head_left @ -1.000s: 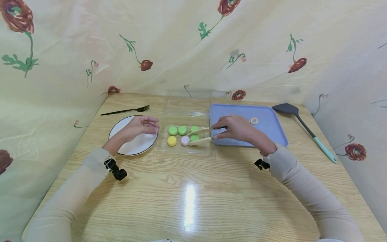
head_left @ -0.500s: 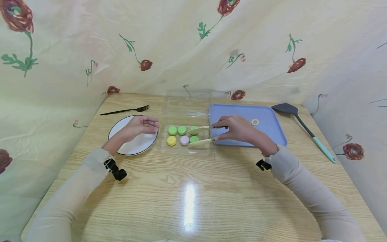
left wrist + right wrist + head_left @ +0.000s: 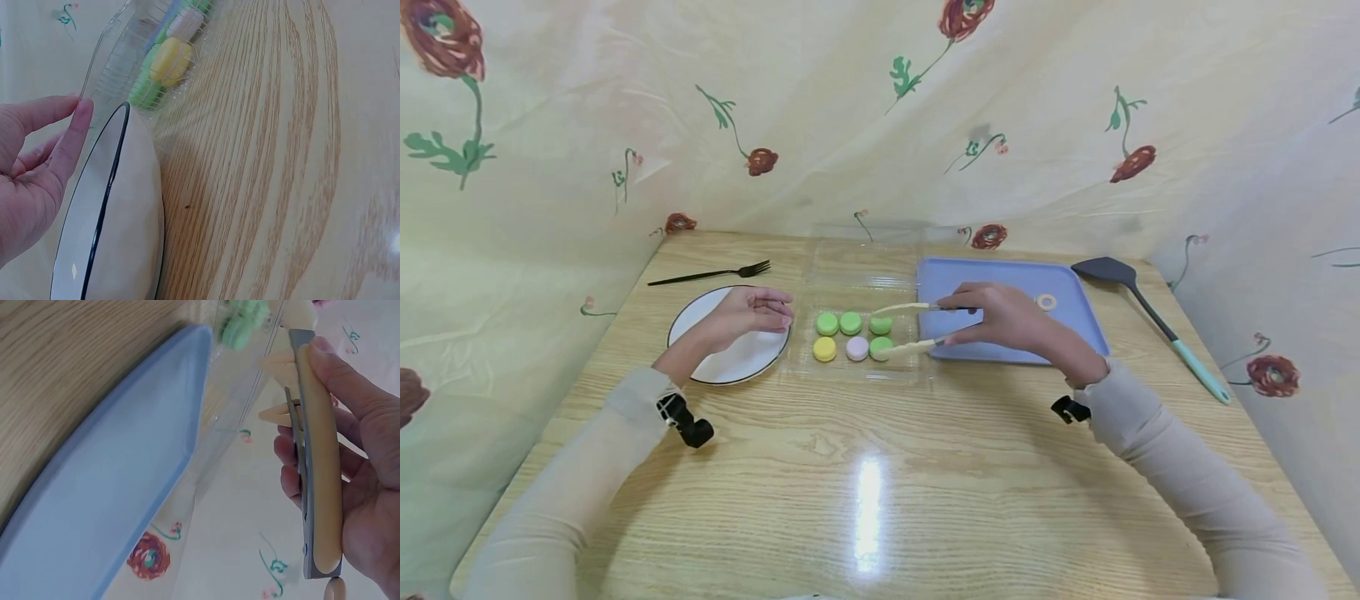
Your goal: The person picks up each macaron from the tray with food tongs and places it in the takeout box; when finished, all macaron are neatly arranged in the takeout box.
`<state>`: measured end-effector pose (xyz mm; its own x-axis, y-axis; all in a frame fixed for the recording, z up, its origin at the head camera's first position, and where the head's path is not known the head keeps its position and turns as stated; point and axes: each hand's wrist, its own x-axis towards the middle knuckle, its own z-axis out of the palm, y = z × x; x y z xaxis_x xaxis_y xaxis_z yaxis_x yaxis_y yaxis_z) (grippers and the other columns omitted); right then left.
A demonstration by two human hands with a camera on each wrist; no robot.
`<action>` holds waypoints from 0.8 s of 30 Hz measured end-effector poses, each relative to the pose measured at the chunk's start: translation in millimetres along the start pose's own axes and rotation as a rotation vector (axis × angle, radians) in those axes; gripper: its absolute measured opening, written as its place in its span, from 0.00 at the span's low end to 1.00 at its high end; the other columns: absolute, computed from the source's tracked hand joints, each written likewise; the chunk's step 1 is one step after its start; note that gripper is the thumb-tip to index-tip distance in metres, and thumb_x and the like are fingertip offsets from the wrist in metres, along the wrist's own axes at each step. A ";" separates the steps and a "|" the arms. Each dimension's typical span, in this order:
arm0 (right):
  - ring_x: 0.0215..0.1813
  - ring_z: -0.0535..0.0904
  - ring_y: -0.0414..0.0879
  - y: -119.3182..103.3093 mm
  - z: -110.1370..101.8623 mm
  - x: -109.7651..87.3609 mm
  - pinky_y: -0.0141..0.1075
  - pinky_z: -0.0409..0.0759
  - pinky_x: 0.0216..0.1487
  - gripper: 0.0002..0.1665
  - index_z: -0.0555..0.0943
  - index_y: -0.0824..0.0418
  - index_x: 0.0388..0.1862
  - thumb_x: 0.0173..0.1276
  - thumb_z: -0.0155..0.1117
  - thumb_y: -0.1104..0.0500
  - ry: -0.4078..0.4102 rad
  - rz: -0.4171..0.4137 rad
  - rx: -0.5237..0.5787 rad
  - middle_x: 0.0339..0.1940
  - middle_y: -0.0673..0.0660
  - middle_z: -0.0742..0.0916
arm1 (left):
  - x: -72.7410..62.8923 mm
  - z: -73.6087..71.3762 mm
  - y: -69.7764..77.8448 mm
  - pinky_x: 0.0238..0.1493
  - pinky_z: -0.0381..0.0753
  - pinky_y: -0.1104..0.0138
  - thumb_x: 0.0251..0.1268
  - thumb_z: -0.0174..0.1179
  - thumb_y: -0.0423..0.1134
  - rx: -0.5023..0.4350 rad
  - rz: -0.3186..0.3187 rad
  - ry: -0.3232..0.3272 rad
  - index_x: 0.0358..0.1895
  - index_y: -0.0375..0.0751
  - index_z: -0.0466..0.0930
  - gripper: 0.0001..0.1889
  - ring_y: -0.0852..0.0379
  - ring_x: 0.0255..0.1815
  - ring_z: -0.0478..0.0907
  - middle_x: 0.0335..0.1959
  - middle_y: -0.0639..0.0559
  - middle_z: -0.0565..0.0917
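Observation:
In the head view my right hand holds tongs with cream-coloured tips and handles. Their arms are spread, with the tips over the right end of a clear plastic container. Inside it sit several green macarons, a yellow macaron and a lilac macaron. One tip overlaps the front right green macaron in view; contact cannot be told. My left hand hovers above a white plate with a dark rim, fingers relaxed near the container's left side, apparently holding nothing.
A blue tray carrying a ring-shaped piece lies under and beside my right hand. A black spatula with a mint handle is at the far right. Behind the plate lies a black fork. The container's clear lid stands open at the back.
My right hand has drawn the tongs to the right, and their arms have spread wider. The macarons stay in place. My left hand has not moved.

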<state>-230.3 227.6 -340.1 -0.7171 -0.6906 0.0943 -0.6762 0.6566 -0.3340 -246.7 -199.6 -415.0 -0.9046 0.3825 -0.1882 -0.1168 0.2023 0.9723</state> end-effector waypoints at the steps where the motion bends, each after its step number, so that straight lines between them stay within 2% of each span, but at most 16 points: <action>1: 0.44 0.85 0.51 1.9 -1.4 -1.7 0.41 0.84 0.37 0.33 0.84 0.61 0.61 0.57 0.81 0.51 0.008 0.003 0.003 0.48 0.58 0.89 | -0.1 0.0 0.1 0.51 0.89 0.70 0.68 0.62 0.25 -0.001 0.000 0.001 0.70 0.21 0.66 0.29 0.65 0.42 0.85 0.51 0.38 0.83; 8: 0.36 0.76 0.41 17.6 -15.0 -18.4 0.34 0.76 0.33 0.36 0.82 0.60 0.64 0.59 0.80 0.49 0.032 0.059 0.022 0.46 0.52 0.88 | -1.4 1.1 1.2 0.52 0.89 0.70 0.68 0.62 0.24 -0.006 0.003 0.003 0.70 0.20 0.65 0.29 0.65 0.42 0.85 0.52 0.36 0.82; 12: 0.34 0.73 0.37 27.4 -24.0 -32.9 0.32 0.78 0.34 0.35 0.82 0.58 0.64 0.59 0.81 0.51 0.049 0.089 0.058 0.46 0.50 0.88 | -2.0 1.3 1.6 0.52 0.89 0.70 0.68 0.61 0.24 -0.003 0.001 -0.002 0.70 0.21 0.65 0.29 0.64 0.43 0.85 0.52 0.37 0.82; 19: 0.42 0.80 0.31 46.4 -33.5 -56.3 0.31 0.81 0.37 0.32 0.84 0.60 0.62 0.57 0.81 0.59 0.081 0.012 0.118 0.47 0.50 0.89 | -1.2 -0.4 0.4 0.52 0.89 0.70 0.68 0.62 0.25 -0.004 -0.001 -0.007 0.70 0.21 0.65 0.29 0.64 0.43 0.85 0.48 0.45 0.84; 22: 0.42 0.79 0.30 51.7 -35.8 -64.8 0.30 0.81 0.35 0.31 0.84 0.60 0.61 0.57 0.81 0.61 0.076 -0.004 0.145 0.46 0.49 0.89 | -0.6 -0.5 -0.1 0.52 0.89 0.70 0.68 0.62 0.26 -0.005 0.000 -0.010 0.70 0.21 0.65 0.30 0.64 0.43 0.85 0.48 0.45 0.84; 24: 0.38 0.77 0.31 54.1 -37.0 -69.7 0.30 0.78 0.32 0.31 0.84 0.61 0.61 0.56 0.81 0.62 0.071 -0.017 0.169 0.44 0.48 0.88 | -1.0 -0.3 0.5 0.52 0.89 0.70 0.68 0.62 0.25 -0.006 -0.002 -0.010 0.70 0.21 0.65 0.30 0.64 0.43 0.85 0.48 0.44 0.84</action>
<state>-223.1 322.4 -330.1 -0.7199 -0.6742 0.1650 -0.6547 0.5807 -0.4839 -245.9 -200.1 -414.3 -0.9004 0.3908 -0.1913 -0.1211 0.1973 0.9728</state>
